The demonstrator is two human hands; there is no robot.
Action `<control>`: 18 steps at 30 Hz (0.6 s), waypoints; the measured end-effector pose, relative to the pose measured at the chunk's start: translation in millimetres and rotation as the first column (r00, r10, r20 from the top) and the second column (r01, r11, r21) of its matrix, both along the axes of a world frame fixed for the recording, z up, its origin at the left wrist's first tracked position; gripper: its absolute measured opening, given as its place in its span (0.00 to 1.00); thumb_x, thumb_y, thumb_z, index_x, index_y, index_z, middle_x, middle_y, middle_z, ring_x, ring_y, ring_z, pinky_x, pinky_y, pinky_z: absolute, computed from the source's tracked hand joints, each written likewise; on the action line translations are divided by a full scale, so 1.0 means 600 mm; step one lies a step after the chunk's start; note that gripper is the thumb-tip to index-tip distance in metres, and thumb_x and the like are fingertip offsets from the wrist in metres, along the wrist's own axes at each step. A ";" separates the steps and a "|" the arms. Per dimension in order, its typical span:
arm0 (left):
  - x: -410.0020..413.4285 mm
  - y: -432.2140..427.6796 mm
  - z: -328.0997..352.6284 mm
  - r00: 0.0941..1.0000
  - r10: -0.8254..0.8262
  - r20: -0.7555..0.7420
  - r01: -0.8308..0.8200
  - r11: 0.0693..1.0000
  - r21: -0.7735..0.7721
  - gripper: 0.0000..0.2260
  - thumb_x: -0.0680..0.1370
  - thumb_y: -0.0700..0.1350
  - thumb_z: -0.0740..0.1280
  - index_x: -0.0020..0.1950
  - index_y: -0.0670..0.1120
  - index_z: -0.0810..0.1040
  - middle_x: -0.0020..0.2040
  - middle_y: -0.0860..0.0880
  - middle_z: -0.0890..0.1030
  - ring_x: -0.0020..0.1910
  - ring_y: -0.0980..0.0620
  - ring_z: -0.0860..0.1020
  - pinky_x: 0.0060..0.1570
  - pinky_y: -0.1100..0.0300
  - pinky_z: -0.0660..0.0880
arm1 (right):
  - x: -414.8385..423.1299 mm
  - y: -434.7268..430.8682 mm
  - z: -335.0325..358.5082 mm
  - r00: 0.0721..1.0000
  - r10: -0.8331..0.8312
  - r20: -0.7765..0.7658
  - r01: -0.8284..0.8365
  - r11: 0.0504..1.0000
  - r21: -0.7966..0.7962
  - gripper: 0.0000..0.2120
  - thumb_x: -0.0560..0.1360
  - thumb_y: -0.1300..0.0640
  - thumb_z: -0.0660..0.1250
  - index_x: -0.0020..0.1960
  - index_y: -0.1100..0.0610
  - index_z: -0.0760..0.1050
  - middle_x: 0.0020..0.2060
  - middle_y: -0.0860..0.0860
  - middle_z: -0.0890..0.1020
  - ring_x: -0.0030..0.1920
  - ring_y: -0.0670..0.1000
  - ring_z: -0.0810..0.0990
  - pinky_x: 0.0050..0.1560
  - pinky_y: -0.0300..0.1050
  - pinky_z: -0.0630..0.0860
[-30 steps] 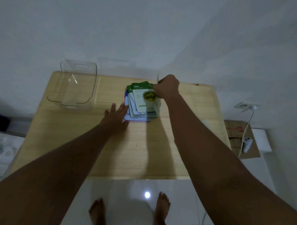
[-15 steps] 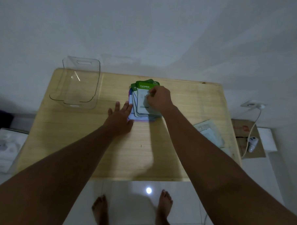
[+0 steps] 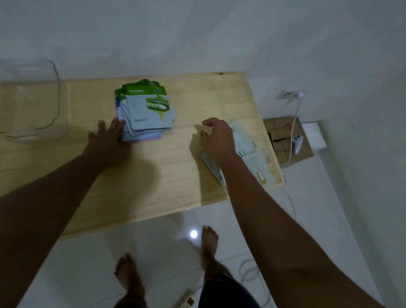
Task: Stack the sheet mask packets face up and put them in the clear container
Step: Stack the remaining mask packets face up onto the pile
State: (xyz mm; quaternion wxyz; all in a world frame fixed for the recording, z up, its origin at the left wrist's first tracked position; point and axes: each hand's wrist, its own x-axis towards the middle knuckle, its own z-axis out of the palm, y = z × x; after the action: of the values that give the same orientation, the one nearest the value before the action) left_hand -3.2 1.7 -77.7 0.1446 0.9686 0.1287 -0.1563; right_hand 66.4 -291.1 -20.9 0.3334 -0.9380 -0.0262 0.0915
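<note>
Nearest, bare feet [image 3: 131, 276] stand on the white floor. Farther up, over the wooden tabletop [image 3: 150, 174], the right hand [image 3: 217, 140] hovers with an open, empty grip above loose packets [image 3: 244, 146] by the right edge. The left hand [image 3: 108, 141] lies flat, fingers spread, touching the fanned face-up stack [image 3: 145, 111]. Beyond left sits the clear container [image 3: 37, 100].

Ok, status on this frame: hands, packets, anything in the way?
Left hand flat against stack, face up. Right hand open over loose packets. Clear container empty. Nothing in the way.
</note>
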 end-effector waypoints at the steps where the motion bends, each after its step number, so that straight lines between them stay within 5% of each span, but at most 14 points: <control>1: 0.000 -0.001 0.001 1.000 -0.003 0.001 0.003 1.000 0.002 0.33 0.78 0.51 0.63 0.79 0.46 0.52 0.80 0.46 0.52 0.78 0.36 0.49 0.70 0.32 0.53 | -0.009 -0.022 0.004 0.999 -0.036 -0.003 0.035 0.999 -0.024 0.14 0.76 0.58 0.67 0.61 0.55 0.79 0.58 0.55 0.81 0.60 0.56 0.79 0.59 0.52 0.77; 5: -0.001 -0.006 0.008 1.000 -0.011 -0.006 0.011 1.000 0.016 0.33 0.78 0.51 0.63 0.78 0.45 0.52 0.80 0.46 0.53 0.77 0.35 0.49 0.70 0.31 0.54 | -0.040 -0.087 0.014 0.943 -0.326 -0.061 0.303 0.921 -0.245 0.18 0.77 0.54 0.67 0.67 0.49 0.72 0.66 0.54 0.72 0.68 0.58 0.69 0.65 0.61 0.71; 9: 0.000 -0.006 0.016 0.999 -0.040 -0.038 0.041 0.998 0.042 0.33 0.78 0.51 0.63 0.78 0.44 0.52 0.80 0.45 0.53 0.77 0.34 0.50 0.69 0.30 0.57 | -0.060 -0.119 0.016 0.830 -0.497 -0.254 0.374 0.833 -0.408 0.36 0.68 0.43 0.75 0.70 0.52 0.62 0.69 0.58 0.63 0.72 0.61 0.61 0.66 0.66 0.65; 13: -0.002 -0.008 0.018 0.998 -0.060 -0.010 0.060 0.997 0.040 0.33 0.77 0.48 0.65 0.77 0.42 0.55 0.79 0.43 0.56 0.75 0.31 0.53 0.65 0.28 0.60 | -0.067 -0.127 0.006 0.843 -0.456 -0.285 0.354 0.870 -0.344 0.35 0.70 0.41 0.74 0.69 0.53 0.64 0.68 0.57 0.67 0.70 0.60 0.65 0.66 0.61 0.66; 18: -0.003 -0.009 0.019 0.998 -0.058 -0.004 0.058 0.997 0.041 0.32 0.77 0.47 0.65 0.77 0.42 0.55 0.79 0.42 0.56 0.75 0.29 0.53 0.65 0.27 0.60 | -0.072 -0.127 0.010 0.943 -0.279 -0.182 0.226 0.937 -0.265 0.25 0.75 0.55 0.68 0.69 0.54 0.67 0.70 0.59 0.66 0.74 0.63 0.63 0.71 0.65 0.66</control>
State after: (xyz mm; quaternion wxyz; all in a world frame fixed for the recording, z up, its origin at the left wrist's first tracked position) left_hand -5.0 -3.8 -66.1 0.1200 0.9744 0.1037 -0.1592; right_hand 23.4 -367.4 -15.0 0.2270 -0.9513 0.1430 0.1520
